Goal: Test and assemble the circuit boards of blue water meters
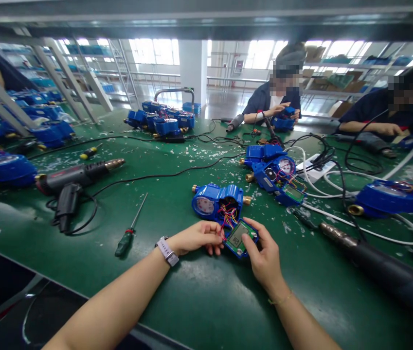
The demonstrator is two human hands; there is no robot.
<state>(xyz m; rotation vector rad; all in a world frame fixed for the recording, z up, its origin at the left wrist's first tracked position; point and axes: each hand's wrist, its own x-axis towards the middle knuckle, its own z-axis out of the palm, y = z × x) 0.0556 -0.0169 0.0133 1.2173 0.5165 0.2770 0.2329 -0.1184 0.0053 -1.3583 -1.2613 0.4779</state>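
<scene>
In front of me on the green bench lies a blue water meter [205, 204] with brass end fittings, its housing open and thin coloured wires [229, 214] coming out. The wires run to a green circuit board with a display [241, 236], set in a blue cover. My right hand [264, 255] grips this board by its right side, thumb over its face. At the board's left edge my left hand [201, 238] is closed, fingertips pinched by the red wires; exactly what they hold is too small to make out. A green-handled screwdriver [125, 242] lies left of my left hand.
A heat gun [75, 184] lies at left, another [374, 262] at right. Several blue meters [166, 124] stand further back. More opened meters [270, 170] sit by a white power strip [315, 170] and tangled cables. Two people work across the bench [170, 189], which is littered with scraps.
</scene>
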